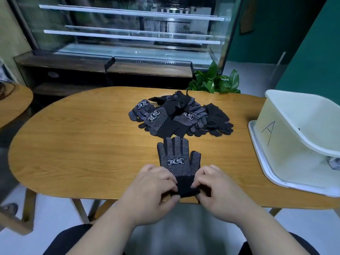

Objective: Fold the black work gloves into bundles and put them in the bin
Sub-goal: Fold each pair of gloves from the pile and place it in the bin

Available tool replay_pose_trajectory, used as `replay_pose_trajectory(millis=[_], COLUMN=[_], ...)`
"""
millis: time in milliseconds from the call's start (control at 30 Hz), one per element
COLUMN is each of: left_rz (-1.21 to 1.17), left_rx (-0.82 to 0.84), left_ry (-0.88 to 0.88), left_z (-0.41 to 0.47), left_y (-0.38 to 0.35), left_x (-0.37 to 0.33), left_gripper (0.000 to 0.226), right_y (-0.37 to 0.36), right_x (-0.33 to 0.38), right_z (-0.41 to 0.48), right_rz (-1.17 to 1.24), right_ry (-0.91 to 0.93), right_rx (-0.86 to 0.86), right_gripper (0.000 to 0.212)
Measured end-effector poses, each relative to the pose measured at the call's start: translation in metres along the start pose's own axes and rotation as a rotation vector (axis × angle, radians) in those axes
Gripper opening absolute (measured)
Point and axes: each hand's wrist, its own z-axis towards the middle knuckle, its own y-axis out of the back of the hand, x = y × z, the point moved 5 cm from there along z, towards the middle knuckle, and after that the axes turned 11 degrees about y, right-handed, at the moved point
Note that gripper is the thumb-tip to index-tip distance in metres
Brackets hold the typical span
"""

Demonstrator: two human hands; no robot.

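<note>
Cuff of one black glove is pinched from both sides. It is held by the fingers of the left hand on one side and by those of the right hand on the other. All these fingers are curled tight on the cloth.

The glove is laid flat on the surface, close to the near edge, right in front of the person. Its dotted side is turned up. Whether a second glove is hidden under it cannot be told.

The first fold seems to be the step in hand. For a neat bundle, the cuff should be kept straight and lifted by both hands at once, so no side is left behind. The cloth is soft, so it should be pressed down after each turn.

The glove's long line is laid from near to far. The cuff is pointed at the person and the tips are pointed away, toward the pile. The bin is set well off to the right.
</note>
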Motion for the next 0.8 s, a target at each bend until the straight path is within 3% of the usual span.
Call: replay_pose_trajectory(millis=[167,267,333,433,533,800], left_rz=[0.030,0.085,0.171,0.253,0.370,0.382], left_rx=[-0.134,0.002,0.078,0.096,0.083,0.086], left_ry=[0.100,0.214,0.196,0.212,0.234,0.287], left_z=[0.032,0.058,0.065,0.065,0.063,0.062], left_y=[0.002,-0.016,-0.029,-0.043,-0.052,-0.062], left_x=[-0.004,-0.002,-0.003,0.002,0.006,0.006], left_gripper=[0.030,0.050,0.068,0.084,0.080,0.082], right_y=[0.014,0.020,0.018,0.013,0.013,0.015], right_x=[-0.020,-0.036,-0.042,-0.049,-0.053,-0.054], right_z=[0.004,0.019,0.030,0.045,0.050,0.054], right_rz=[0.283,0.044,-0.008,-0.048,-0.031,-0.105], right_ry=[-0.255,-0.461,-0.534,-0.559,-0.555,-0.535], right_rx=[-0.314,-0.366,-0.328,-0.279,-0.304,-0.298], right_gripper=[0.029,0.008,0.013,0.019,0.019,0.021])
